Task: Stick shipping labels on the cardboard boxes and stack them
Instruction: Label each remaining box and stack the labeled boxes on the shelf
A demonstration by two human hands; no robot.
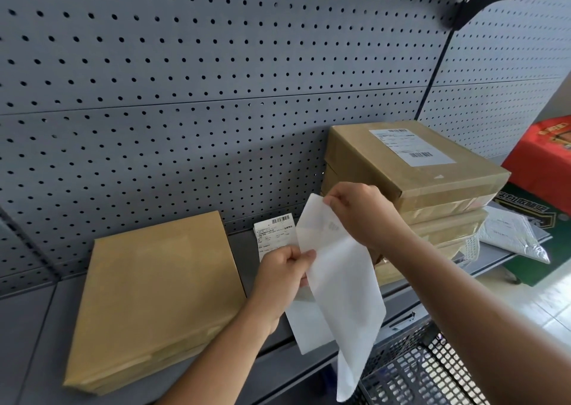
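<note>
- Done: a stack of boxes (pixel 445 216) stands at 2 o'clock from the hands, and its top box carries a stuck label (pixel 412 146).
- In hand: the left hand (pixel 281 275) pinches a loose label (pixel 275 235). The right hand (pixel 361 213) pinches the top corner of a white backing sheet (pixel 340 275), which hangs toward 5 o'clock. Judged: peeling in progress.
- Left to do: the plain box (pixel 154 296) at 8 o'clock lies flat with no label showing. It awaits labelling, then stacking.
- Surface: a grey metal shelf (pixel 31 343), with pegboard (pixel 185 65) behind at 12 o'clock.
- Room: a wire basket (pixel 417 370) at 5 o'clock; a grey bag (pixel 513 235) and red carton (pixel 543 163) at 3 o'clock.
</note>
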